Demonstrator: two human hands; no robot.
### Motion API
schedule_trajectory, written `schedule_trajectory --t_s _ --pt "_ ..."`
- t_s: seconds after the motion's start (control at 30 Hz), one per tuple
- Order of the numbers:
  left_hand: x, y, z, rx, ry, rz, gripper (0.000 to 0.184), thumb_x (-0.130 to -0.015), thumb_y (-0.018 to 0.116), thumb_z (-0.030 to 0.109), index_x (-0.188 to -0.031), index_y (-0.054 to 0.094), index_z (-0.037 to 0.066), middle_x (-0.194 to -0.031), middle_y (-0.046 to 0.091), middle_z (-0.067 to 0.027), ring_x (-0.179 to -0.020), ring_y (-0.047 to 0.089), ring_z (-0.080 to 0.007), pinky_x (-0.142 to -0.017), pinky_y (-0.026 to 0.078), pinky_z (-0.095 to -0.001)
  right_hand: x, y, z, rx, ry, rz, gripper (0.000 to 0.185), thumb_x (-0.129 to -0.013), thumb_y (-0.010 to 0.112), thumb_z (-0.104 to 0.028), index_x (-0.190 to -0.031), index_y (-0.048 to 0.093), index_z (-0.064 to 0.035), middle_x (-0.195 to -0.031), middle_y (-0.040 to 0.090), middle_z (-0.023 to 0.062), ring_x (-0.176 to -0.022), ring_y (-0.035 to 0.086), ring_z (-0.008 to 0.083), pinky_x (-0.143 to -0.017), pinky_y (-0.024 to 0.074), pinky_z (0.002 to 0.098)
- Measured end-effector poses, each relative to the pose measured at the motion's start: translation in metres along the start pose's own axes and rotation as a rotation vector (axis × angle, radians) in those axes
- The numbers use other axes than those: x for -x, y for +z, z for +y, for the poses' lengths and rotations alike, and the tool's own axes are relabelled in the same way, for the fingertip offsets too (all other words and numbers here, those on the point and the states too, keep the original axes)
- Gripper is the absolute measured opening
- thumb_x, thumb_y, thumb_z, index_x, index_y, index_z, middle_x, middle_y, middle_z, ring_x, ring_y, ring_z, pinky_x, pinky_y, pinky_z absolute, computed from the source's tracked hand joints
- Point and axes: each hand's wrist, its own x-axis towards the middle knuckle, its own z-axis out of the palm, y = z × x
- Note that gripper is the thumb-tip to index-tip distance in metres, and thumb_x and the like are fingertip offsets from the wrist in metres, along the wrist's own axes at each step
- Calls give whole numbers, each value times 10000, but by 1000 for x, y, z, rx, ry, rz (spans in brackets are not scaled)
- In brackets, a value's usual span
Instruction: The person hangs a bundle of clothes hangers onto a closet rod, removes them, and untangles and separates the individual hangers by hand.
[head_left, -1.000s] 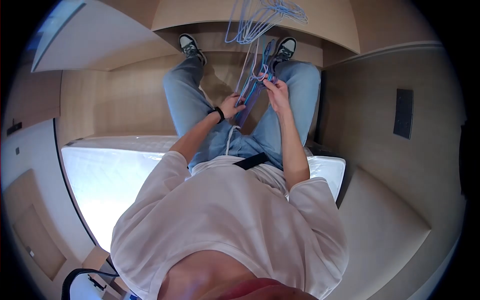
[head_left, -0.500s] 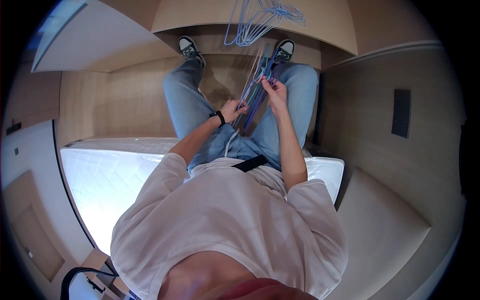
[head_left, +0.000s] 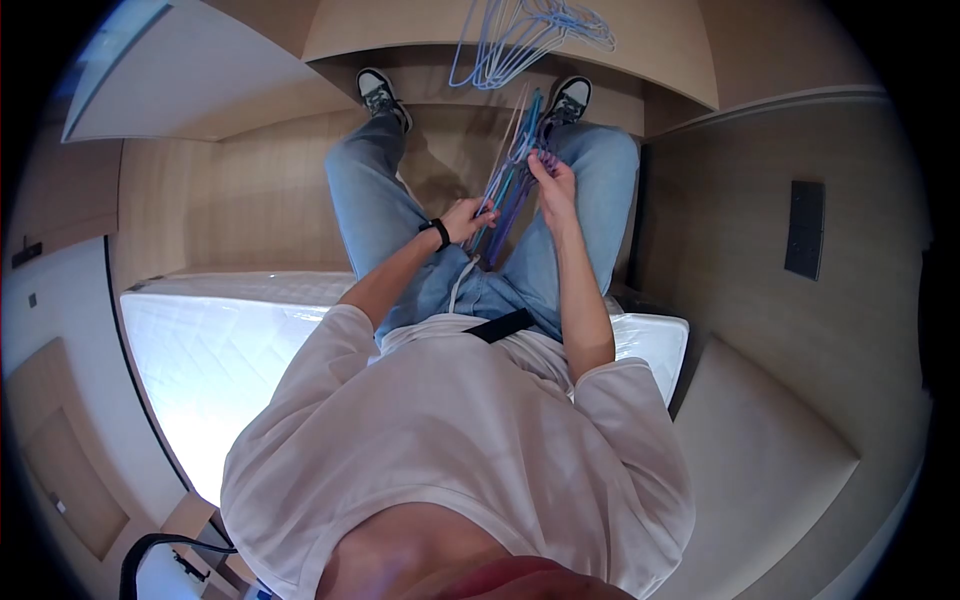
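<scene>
Between my knees I hold a bundle of coloured hangers [head_left: 513, 185] in blue, teal, purple and pink, standing roughly on edge. My left hand [head_left: 466, 220], with a black band on its wrist, is closed around the left side of the bundle, low down. Higher up, near the hooks, my right hand [head_left: 552, 187] pinches the purple and blue hangers at the right side. The hooks overlap, so single hangers are hard to tell apart. Beyond my feet, a loose pile of blue and white hangers [head_left: 530, 45] lies on a wooden surface.
I sit on a plastic-wrapped mattress [head_left: 220, 345]. A wooden ledge [head_left: 400, 35] runs in front of my shoes. To the right are a wall with a dark socket panel [head_left: 805, 230] and a beige padded panel [head_left: 760, 460]. A pale cabinet door [head_left: 190, 75] juts in at upper left.
The hangers in my hands have shifted slightly, with the teal and blue ones now bunched closer near the hooks. Both hands stay almost in place.
</scene>
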Motion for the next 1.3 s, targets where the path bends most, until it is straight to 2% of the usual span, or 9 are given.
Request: schedule_trajectory --t_s 0.13,0.43,0.53,0.63,0.77,1.07,1.23,1.27,1.3 --pt "0 3 -6 70 121 110 181 -973 600 184 -999 595 4 -875 740 -111 -842 730 -215 -748 538 -358 2 7 -7 -49 -47 42 208 -883 750 -102 -1065 714 -7 -1073 713 59 -969 639 113 -888 484 257" --pt "4 -5 9 -118 -50 -16 162 -983 587 192 -990 596 31 -863 729 -90 -803 711 -183 -709 535 -344 8 13 -12 118 -22 65 223 -847 776 -66 -1054 724 -3 -991 720 46 -888 651 107 -821 509 250" --pt "0 -1 -4 -167 151 -7 156 -979 593 197 -984 595 41 -829 723 -86 -725 699 -183 -653 526 -344 11 18 -16 119 -14 114 203 -831 786 -47 -1020 727 -3 -954 720 38 -838 654 103 -782 519 246" --pt "4 -1 4 -125 51 -25 163 -975 601 208 -972 594 45 -812 717 -83 -710 695 -192 -644 519 -349 13 21 -19 147 -2 113 169 -826 787 -40 -979 728 -4 -929 719 34 -818 652 98 -764 521 246" --pt "7 -3 16 -182 26 -31 188 -971 606 228 -969 596 40 -804 703 -101 -734 687 -221 -675 512 -370 10 15 -10 189 5 44 144 -858 769 -89 -978 730 -19 -944 725 32 -867 653 101 -803 501 240" --pt "5 3 0 -267 110 37 237 -962 605 243 -1057 601 27 -845 676 -157 -797 677 -291 -711 509 -397 7 19 -7 121 -45 33 140 -901 722 -118 -1002 730 -22 -920 721 11 -800 634 76 -721 495 240" --pt "6 9 -5 -306 140 -3 221 -975 572 240 -1072 589 43 -857 670 -164 -794 679 -328 -717 527 -422 12 10 -8 340 11 -15 188 -899 731 -187 -1003 719 -31 -928 699 0 -840 619 105 -768 493 269" --pt "8 15 -6 -288 182 36 206 -958 555 238 -1008 619 49 -839 659 -213 -782 669 -367 -707 525 -464 7 8 -7 410 6 -49 201 -897 735 -201 -1007 716 -34 -936 694 0 -856 615 113 -780 493 276" --pt "13 21 22 -137 -216 -63 233 -960 518 258 -914 638 63 -775 649 -201 -729 658 -353 -667 521 -482 9 1 0 421 -12 -37 261 -894 738 -229 -1073 691 -44 -998 675 11 -906 601 131 -823 484 288"
